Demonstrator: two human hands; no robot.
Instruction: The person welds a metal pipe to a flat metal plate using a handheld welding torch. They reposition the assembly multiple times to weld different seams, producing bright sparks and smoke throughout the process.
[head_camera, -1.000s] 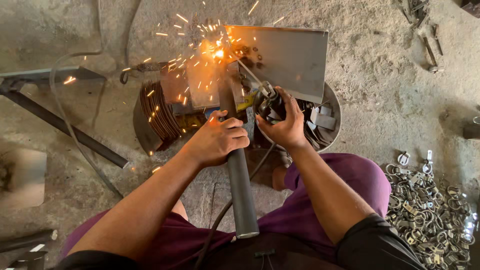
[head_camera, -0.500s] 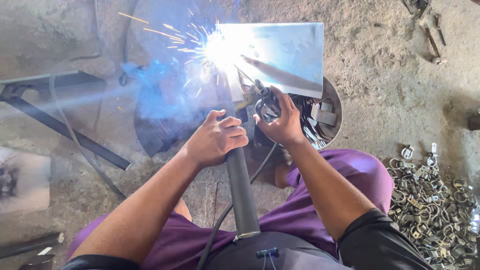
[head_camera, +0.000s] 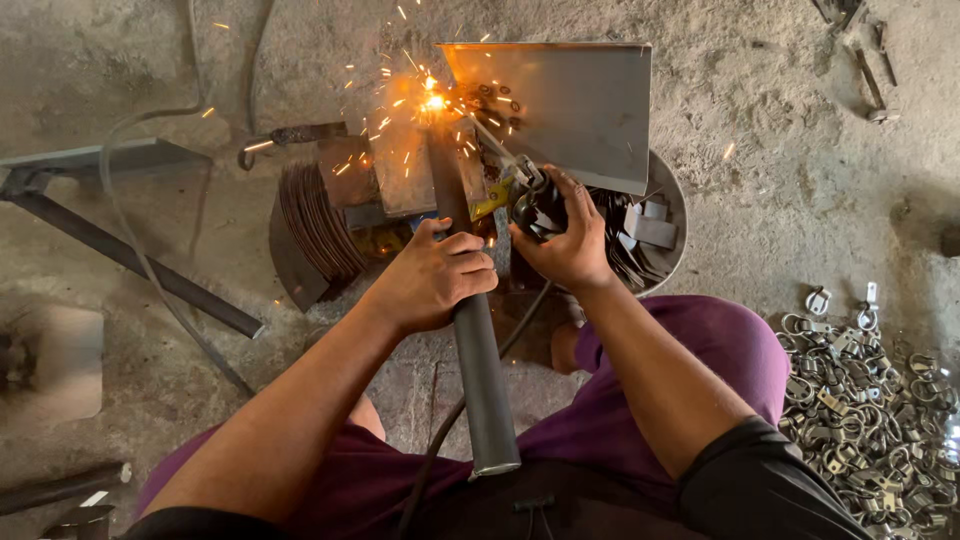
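- Two bare hands: left hand (head_camera: 432, 275), right hand (head_camera: 570, 240)
- One steel pipe (head_camera: 480, 370)
- One flat metal plate (head_camera: 570, 100)
- One heap of small metal clamps (head_camera: 870, 400), too many to count

Under you lies a rough grey concrete floor (head_camera: 800, 200), dusty, pitted and uneven. At your left a dark steel angle frame (head_camera: 110, 215) rests flat on it, one long bar running diagonally toward you. A thin grey cable (head_camera: 140, 260) loops across that frame. At your right sits a heap of small silvery metal rings and clips (head_camera: 870, 400). Scrap metal tools (head_camera: 865, 60) lie at the upper right. Light is soft, even daylight; no walls or windows show.
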